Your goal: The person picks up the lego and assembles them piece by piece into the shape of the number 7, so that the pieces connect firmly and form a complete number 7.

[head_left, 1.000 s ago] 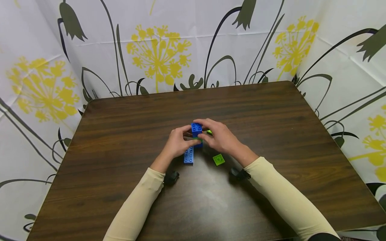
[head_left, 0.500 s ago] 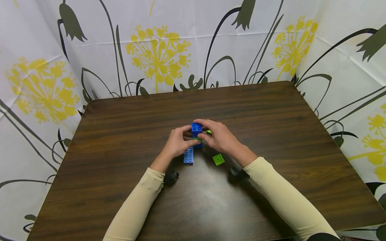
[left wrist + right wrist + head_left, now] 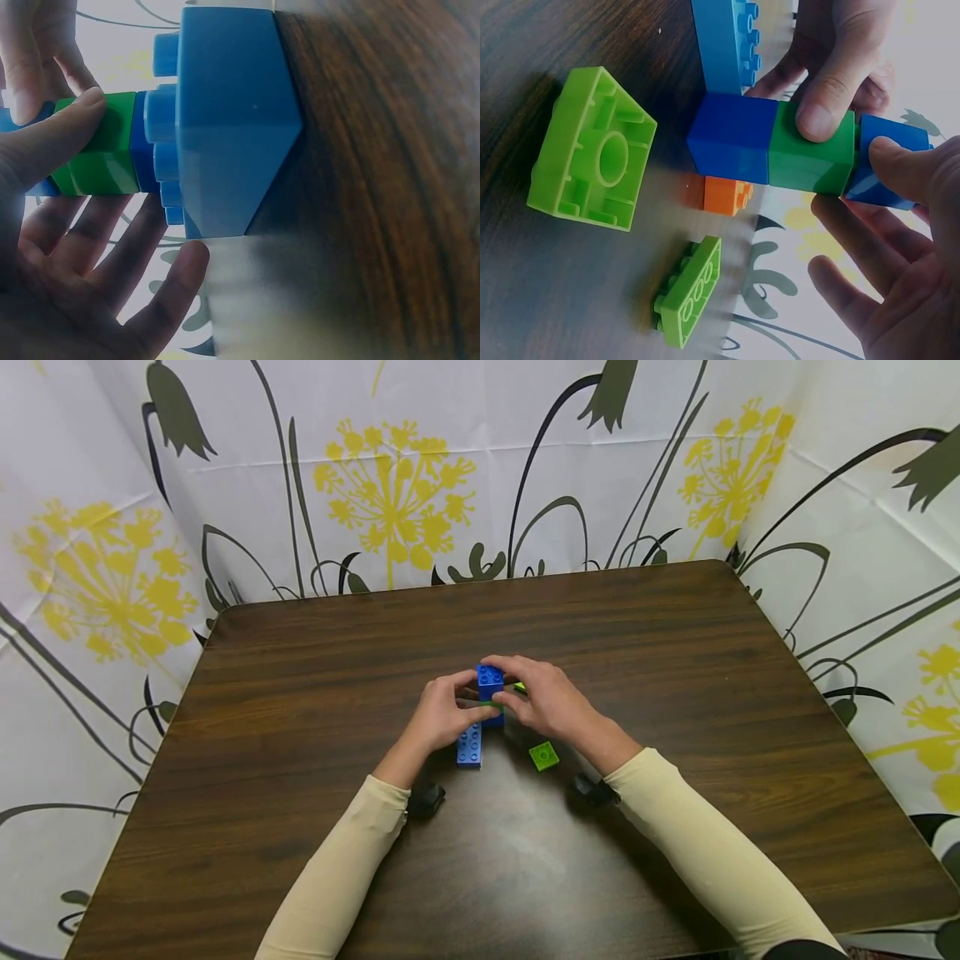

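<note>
A blue brick stands at the bottom of a small stack, with a green brick on top of it. My left hand pinches the green brick between thumb and fingers. Above, my right hand grips another blue brick, its studs facing up. In the right wrist view, a narrow gap with a bit of stud shows between this upper brick and the green one. A long light blue brick lies beside the stack, under my left hand.
One lime green brick lies underside up on the dark wooden table, right of the stack. Another lime green brick rests on its side farther back. Behind the stack is an orange brick. A flower-patterned curtain hangs behind the table.
</note>
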{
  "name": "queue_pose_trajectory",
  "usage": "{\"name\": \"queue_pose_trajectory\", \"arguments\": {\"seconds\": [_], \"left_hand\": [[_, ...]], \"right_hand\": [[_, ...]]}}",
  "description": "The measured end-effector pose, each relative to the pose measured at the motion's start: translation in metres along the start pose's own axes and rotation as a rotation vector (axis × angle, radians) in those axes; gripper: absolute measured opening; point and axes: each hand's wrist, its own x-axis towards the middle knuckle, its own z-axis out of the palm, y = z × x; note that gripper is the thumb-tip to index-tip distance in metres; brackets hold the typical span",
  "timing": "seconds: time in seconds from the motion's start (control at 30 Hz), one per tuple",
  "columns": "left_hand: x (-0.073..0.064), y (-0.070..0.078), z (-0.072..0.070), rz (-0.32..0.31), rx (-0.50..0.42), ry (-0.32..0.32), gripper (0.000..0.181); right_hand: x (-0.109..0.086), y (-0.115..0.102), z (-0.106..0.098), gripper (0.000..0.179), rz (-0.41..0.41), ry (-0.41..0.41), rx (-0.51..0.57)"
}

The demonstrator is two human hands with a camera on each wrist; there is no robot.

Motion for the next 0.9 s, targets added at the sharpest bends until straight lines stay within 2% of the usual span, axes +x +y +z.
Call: {"name": "queue_pose_trajectory", "arguments": {"seconds": [0.33,0.63,0.9], "left_hand": [[0.0002,0.0002,0.0003,-0.002,0.016,-0.002,0.044],[-0.0003,-0.0002,0.0009,0.003,0.022,0.007,0.043],[0.0005,0.0008,0.0007,0.001,0.029,0.005,0.042]], "right_hand": [[0.0008,-0.0008,-0.0010,0.050,-0.021,-0.020,-0.039],[0.0016,-0.0016,0.0000,0.050,0.004,-0.035,-0.092],[0.0011,-0.0019,-0.0024,0.052,0.011,-0.040,-0.090]]}}
